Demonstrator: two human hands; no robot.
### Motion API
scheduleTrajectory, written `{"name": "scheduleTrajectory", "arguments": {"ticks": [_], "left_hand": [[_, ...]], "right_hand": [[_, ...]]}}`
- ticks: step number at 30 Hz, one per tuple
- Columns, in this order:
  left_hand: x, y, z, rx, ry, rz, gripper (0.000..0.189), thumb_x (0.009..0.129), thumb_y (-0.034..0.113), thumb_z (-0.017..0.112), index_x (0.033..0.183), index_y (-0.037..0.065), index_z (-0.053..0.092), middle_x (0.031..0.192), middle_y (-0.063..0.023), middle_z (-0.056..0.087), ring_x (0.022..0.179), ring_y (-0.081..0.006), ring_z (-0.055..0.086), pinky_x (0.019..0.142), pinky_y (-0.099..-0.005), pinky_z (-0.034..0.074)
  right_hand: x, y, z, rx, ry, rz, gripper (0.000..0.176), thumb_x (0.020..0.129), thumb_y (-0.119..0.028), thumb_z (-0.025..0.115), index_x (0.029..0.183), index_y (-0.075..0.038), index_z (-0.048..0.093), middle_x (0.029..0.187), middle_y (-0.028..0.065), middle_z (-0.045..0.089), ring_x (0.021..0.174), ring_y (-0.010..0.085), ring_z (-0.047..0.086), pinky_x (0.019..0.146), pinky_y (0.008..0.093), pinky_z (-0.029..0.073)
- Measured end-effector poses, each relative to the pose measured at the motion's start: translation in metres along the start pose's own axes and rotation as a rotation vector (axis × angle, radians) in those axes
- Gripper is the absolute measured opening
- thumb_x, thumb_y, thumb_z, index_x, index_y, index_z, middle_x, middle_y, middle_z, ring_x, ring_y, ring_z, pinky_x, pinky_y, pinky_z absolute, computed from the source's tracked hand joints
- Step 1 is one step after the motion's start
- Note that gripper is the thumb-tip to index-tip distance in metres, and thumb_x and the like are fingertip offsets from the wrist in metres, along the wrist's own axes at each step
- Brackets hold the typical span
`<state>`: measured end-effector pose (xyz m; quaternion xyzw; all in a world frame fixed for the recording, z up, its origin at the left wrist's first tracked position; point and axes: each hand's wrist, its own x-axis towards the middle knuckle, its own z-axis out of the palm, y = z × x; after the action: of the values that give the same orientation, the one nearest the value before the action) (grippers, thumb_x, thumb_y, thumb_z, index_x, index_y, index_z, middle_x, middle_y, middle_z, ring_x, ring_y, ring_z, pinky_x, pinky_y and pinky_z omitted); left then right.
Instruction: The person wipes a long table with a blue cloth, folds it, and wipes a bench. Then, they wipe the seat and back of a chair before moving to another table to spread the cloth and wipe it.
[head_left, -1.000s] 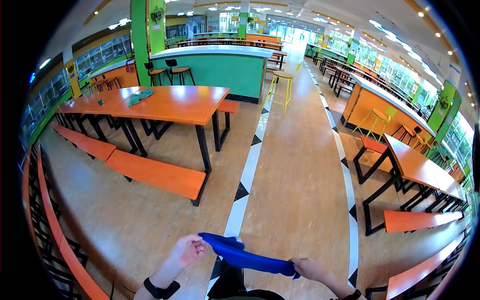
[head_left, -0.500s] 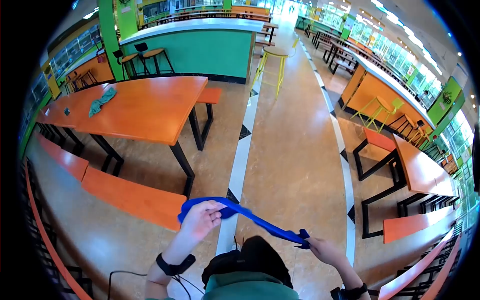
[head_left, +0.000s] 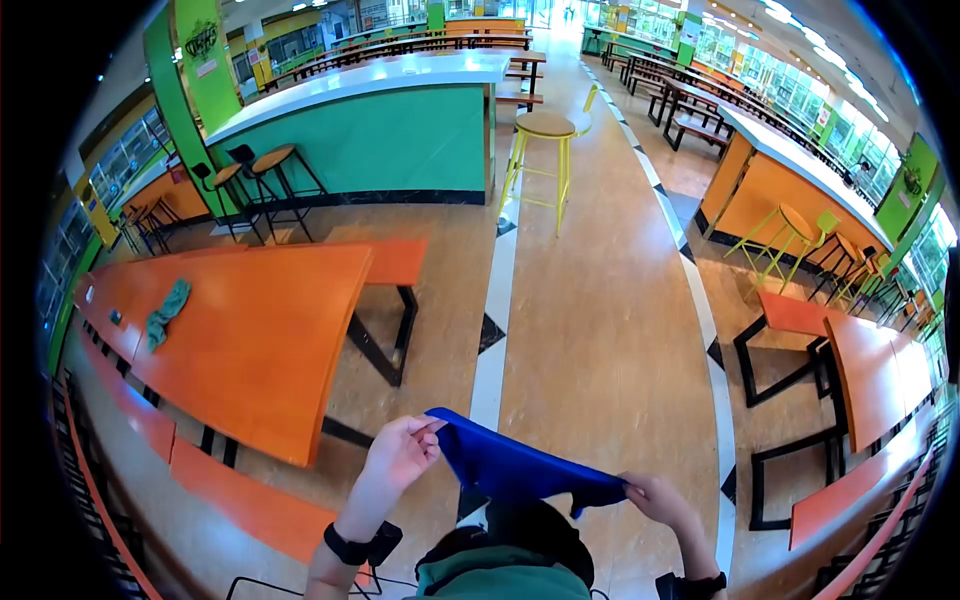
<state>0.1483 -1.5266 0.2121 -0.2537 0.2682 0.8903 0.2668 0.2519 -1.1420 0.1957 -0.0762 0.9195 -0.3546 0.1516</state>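
Note:
A blue cloth (head_left: 510, 460) hangs spread between my two hands, low in the middle of the view. My left hand (head_left: 403, 450) pinches its upper left corner. At the right end, my right hand (head_left: 655, 497) grips the other corner between thumb and fingers. The top edge is stretched fairly straight and slopes down to the right. The lower part hangs in front of my legs and is partly hidden. Black bands are on both wrists.
An orange table (head_left: 250, 340) with a green cloth (head_left: 167, 312) on it stands at left, beside an orange bench (head_left: 250, 500). A yellow stool (head_left: 546, 125) is ahead near a green counter (head_left: 370, 150). Another orange table (head_left: 868, 370) stands at right.
The blue cloth was a narrow twisted strip and now hangs opened out as a wider sheet. The left table and the stool appear nearer and lower in view.

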Motion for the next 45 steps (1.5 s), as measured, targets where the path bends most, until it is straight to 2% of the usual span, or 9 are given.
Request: {"name": "scheduleTrajectory", "arguments": {"ticks": [3,6,9,18,24,28,36,40,45], "left_hand": [[0.047,0.026,0.029,-0.053,-0.051,0.049,0.018,0.081,0.006,0.050,0.097,-0.001,0.051,0.096,-0.0122,0.059,0.066,-0.0145,0.051,0.062,-0.0273,0.042],[0.087,0.056,0.043,-0.097,0.011,0.051,0.019,0.079,0.005,0.050,0.097,-0.001,0.051,0.098,-0.0127,0.058,0.065,-0.0146,0.050,0.061,-0.0274,0.041],[0.139,0.094,0.048,-0.121,0.089,0.061,0.022,0.078,0.003,0.049,0.099,-0.003,0.050,0.100,-0.0130,0.056,0.062,-0.0128,0.047,0.060,-0.0259,0.041],[0.335,0.207,0.114,-0.125,0.081,-0.008,0.021,0.077,0.004,0.048,0.097,-0.003,0.052,0.098,-0.0129,0.058,0.059,-0.0127,0.048,0.057,-0.0265,0.041],[0.449,0.281,0.185,0.010,0.038,-0.008,0.021,0.082,0.016,0.050,0.094,0.000,0.055,0.089,-0.0091,0.058,0.060,-0.0134,0.046,0.057,-0.0266,0.040],[0.496,0.314,0.233,0.019,0.028,-0.116,0.019,0.082,0.019,0.052,0.089,0.002,0.056,0.080,-0.0047,0.056,0.058,-0.0123,0.044,0.056,-0.0259,0.039],[0.646,0.384,0.277,0.210,0.008,-0.298,0.016,0.082,0.015,0.051,0.090,0.002,0.054,0.083,-0.0062,0.055,0.060,-0.0138,0.045,0.056,-0.0273,0.039],[0.730,0.427,0.301,0.169,0.023,-0.340,0.018,0.079,0.011,0.050,0.092,-0.001,0.053,0.085,-0.0091,0.054,0.061,-0.0130,0.044,0.057,-0.0255,0.040],[0.797,0.478,0.390,0.165,0.115,-0.190,0.013,0.081,0.014,0.054,0.086,0.002,0.051,0.078,-0.0079,0.054,0.059,-0.0149,0.047,0.053,-0.0276,0.040]], "right_hand": [[0.061,0.011,-0.027,-0.033,-0.050,-0.024,0.022,0.084,-0.010,0.050,0.103,-0.006,0.058,0.085,0.0175,0.062,0.078,0.0350,0.060,0.068,0.0396,0.048],[0.117,0.002,-0.052,-0.199,-0.108,-0.060,0.022,0.084,-0.012,0.050,0.105,-0.008,0.056,0.087,0.0163,0.063,0.080,0.0364,0.059,0.070,0.0428,0.047],[0.178,0.016,-0.071,-0.125,-0.114,-0.167,0.024,0.084,-0.012,0.050,0.108,-0.008,0.054,0.089,0.0162,0.062,0.081,0.0359,0.059,0.070,0.0425,0.047],[0.372,0.028,-0.165,-0.269,-0.271,0.039,0.027,0.085,-0.014,0.049,0.111,-0.011,0.053,0.093,0.0152,0.061,0.084,0.0359,0.059,0.071,0.0426,0.047],[0.480,0.054,-0.220,-0.168,-0.146,0.128,0.023,0.086,-0.013,0.047,0.106,-0.008,0.056,0.087,0.0189,0.061,0.081,0.0358,0.059,0.070,0.0397,0.047],[0.531,0.057,-0.245,-0.047,-0.078,0.176,0.021,0.084,-0.012,0.049,0.102,-0.004,0.057,0.083,0.0193,0.060,0.078,0.0361,0.059,0.068,0.0394,0.047],[0.669,0.116,-0.310,-0.060,-0.149,0.287,0.022,0.084,-0.016,0.049,0.102,-0.006,0.059,0.086,0.0188,0.063,0.080,0.0365,0.060,0.072,0.0412,0.047],[0.759,0.149,-0.365,-0.013,-0.096,0.238,0.024,0.084,-0.017,0.051,0.102,-0.003,0.058,0.082,0.0190,0.062,0.077,0.0364,0.060,0.069,0.0401,0.048],[0.884,0.172,-0.436,-0.129,-0.087,0.182,0.024,0.085,-0.019,0.050,0.103,-0.005,0.057,0.085,0.0194,0.062,0.079,0.0371,0.060,0.070,0.0409,0.048]]}}
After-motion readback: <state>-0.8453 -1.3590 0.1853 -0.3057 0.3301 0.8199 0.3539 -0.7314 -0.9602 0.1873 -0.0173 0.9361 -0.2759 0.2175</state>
